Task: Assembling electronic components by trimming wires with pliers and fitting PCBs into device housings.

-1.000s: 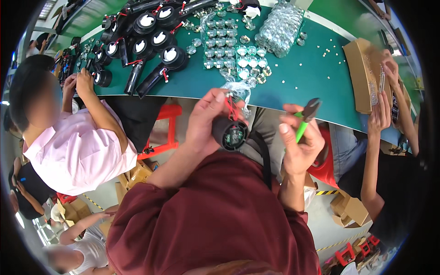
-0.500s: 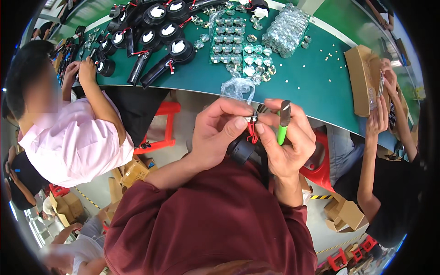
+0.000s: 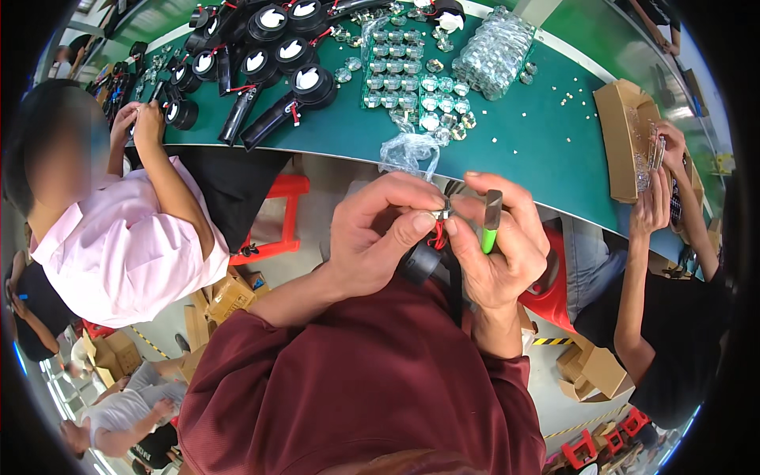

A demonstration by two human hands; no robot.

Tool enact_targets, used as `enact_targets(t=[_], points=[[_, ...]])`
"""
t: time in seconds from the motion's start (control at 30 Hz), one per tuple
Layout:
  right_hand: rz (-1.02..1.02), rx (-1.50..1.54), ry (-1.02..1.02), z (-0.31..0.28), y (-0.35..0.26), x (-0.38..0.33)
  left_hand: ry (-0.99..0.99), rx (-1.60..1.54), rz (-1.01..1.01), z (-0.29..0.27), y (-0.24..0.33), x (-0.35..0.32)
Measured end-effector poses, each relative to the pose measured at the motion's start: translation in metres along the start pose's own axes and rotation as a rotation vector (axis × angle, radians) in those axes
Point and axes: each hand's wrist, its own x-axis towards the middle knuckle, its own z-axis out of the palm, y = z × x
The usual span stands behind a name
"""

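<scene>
My left hand (image 3: 381,233) pinches a small metal connector (image 3: 443,211) on red wires (image 3: 436,234) between thumb and fingers. A round black part (image 3: 419,264) hangs from those wires just below my thumb. My right hand (image 3: 500,241) meets the left at the connector. It also grips a green-handled tool (image 3: 490,222) with a grey metal tip, held upright. Both hands are raised in front of my dark red shirt, short of the green table (image 3: 522,142).
On the green table lie several round black parts with red wires (image 3: 289,55), rows of small clear lenses (image 3: 412,67), a bag of clear pieces (image 3: 495,47) and a crumpled plastic bag (image 3: 408,150). A person in pink (image 3: 119,237) works at left, another at a cardboard box (image 3: 625,134) at right.
My hands have come together: a second ago they were apart, the left holding the round black part. Now both pinch the connector and the black part hangs below.
</scene>
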Motion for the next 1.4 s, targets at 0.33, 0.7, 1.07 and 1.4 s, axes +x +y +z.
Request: enact_targets(t=[0.33, 0.7, 1.07, 1.4], points=[[-0.011, -0.022, -0.062, -0.003, 0.003, 0.001, 0.002, 0.129, -0.021, -0.002, 0.004, 0.002], [-0.013, 0.009, -0.062, -0.004, -0.001, -0.001, -0.100, 0.339, 0.065, -0.008, 0.016, 0.009], [-0.009, 0.039, -0.080, 0.000, 0.002, -0.001, -0.086, 0.303, 0.003, -0.009, 0.014, 0.006], [0.102, 0.108, -0.145, -0.002, 0.004, -0.002, -0.145, 0.371, 0.029, -0.016, 0.012, 0.008]])
